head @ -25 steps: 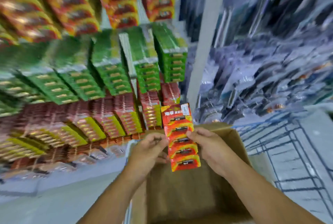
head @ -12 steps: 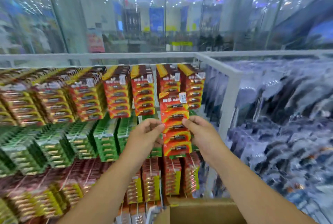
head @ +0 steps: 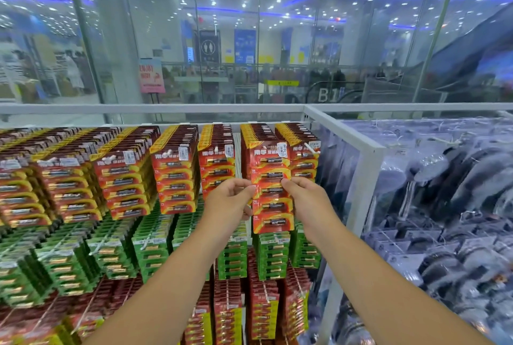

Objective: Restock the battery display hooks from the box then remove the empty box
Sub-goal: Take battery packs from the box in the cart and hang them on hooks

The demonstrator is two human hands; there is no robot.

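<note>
A red and yellow battery pack [head: 272, 200] hangs upright in front of the top row of the display. My left hand [head: 229, 200] pinches its left edge and my right hand [head: 304, 197] pinches its right edge, at about mid height. The pack's top sits level with the front of a full hook of matching red packs [head: 263, 136], second from the right in the top row. I cannot tell whether the pack's hole is on the hook. The cardboard box is out of view.
More red pack hooks [head: 175, 167] fill the top row, green packs [head: 150, 250] the row below, dark red and yellow packs [head: 261, 311] lower still. A white frame post [head: 358, 186] borders the display on the right, with clear bagged goods [head: 444, 205] beyond.
Both hands raised the battery pack from above the box up to the top row of hooks. My view tilted up, so the box dropped out of sight.
</note>
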